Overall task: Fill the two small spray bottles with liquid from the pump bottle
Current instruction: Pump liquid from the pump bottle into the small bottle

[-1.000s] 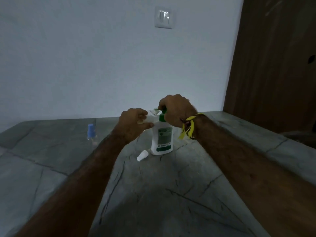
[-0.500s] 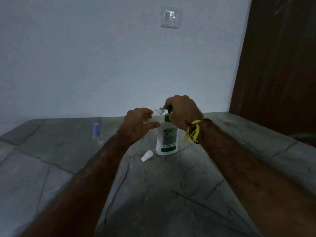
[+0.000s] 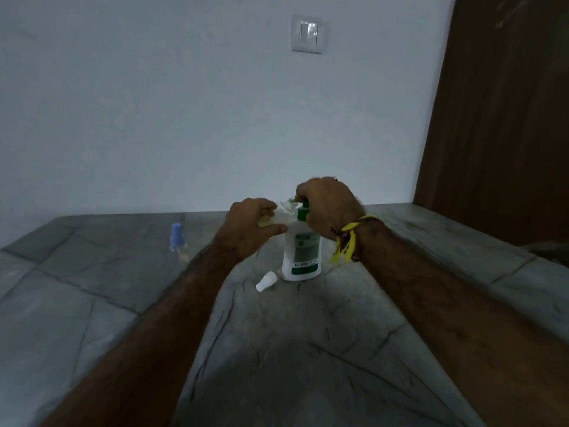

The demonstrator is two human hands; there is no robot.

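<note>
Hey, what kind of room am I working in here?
Probably a room in a home, though which one I can't tell. A grey stone slab surface meets a plain painted wall with a light switch, and a dark wooden door or panel stands at the right.

Dim, bluish, grainy light; soft dark shadow across the near counter (image 3: 277,380); wide-angle bowing at edges.

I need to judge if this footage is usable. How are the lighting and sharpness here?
Head view: dim and bluish, with a brighter patch on the counter before the pump bottle; wide-angle bending shows at the edges; the blue-capped spray bottle looks soft, and the clear bottle in the left hand is hard to make out.
</note>
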